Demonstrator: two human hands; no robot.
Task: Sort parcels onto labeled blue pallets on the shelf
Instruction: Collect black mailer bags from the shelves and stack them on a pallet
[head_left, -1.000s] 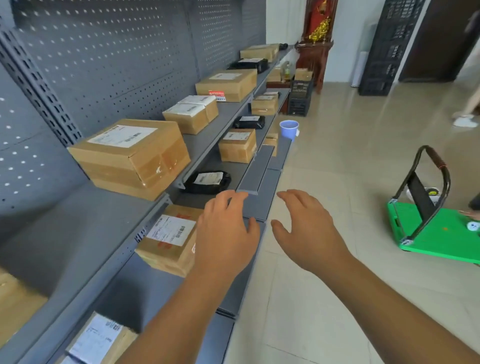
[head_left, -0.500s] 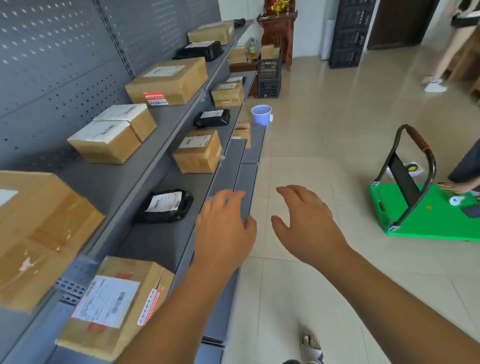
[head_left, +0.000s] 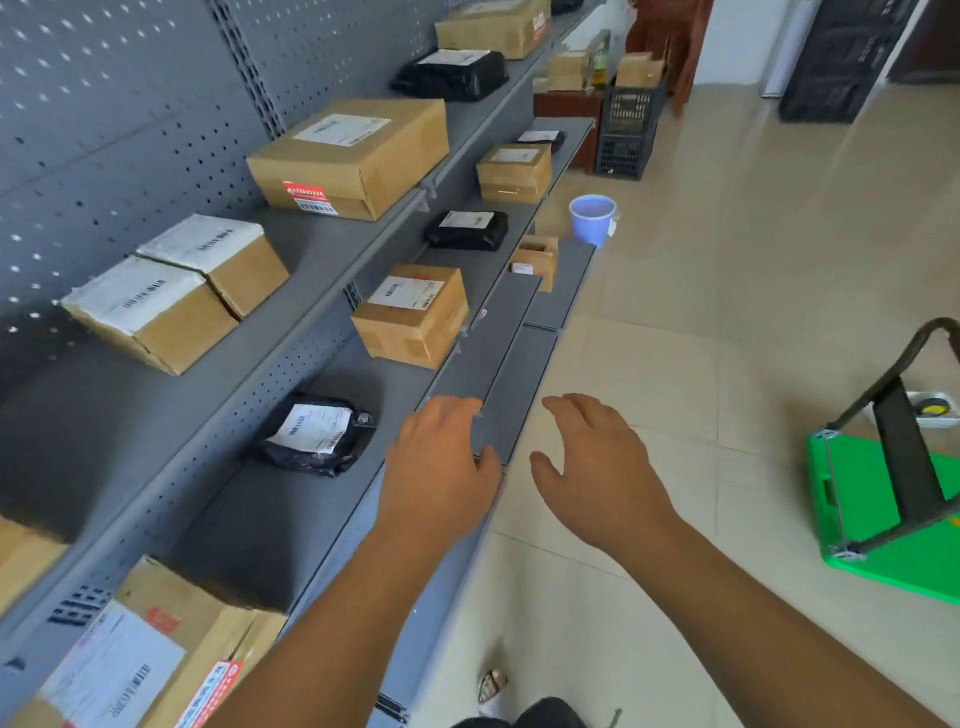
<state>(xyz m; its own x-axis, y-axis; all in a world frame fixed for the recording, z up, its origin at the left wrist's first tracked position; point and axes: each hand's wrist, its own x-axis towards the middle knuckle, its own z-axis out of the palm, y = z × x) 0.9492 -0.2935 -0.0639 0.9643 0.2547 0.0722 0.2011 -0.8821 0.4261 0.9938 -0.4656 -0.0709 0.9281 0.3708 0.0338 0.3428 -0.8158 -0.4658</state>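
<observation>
My left hand (head_left: 436, 467) and my right hand (head_left: 597, 467) hover in front of me with relaxed fingers, holding nothing. The left hand is over the front edge of the grey shelf (head_left: 311, 519). On that shelf level lie a black bag parcel (head_left: 317, 434), a cardboard box (head_left: 413, 314) and another black bag (head_left: 467, 229). A labelled box (head_left: 140, 660) sits nearest me at lower left. The upper shelf carries two taped boxes (head_left: 171, 291) and a big box (head_left: 353, 156). No blue pallet shows.
A green hand trolley (head_left: 893, 509) with a dark handle stands on the tiled floor at right. A blue bucket (head_left: 593, 218) sits on the floor by the shelf. A black crate (head_left: 626, 130) and wooden furniture stand at the far end.
The view has moved forward along the shelf; the parcels have slid toward me and to the left. Both hands keep the same empty, raised pose.
</observation>
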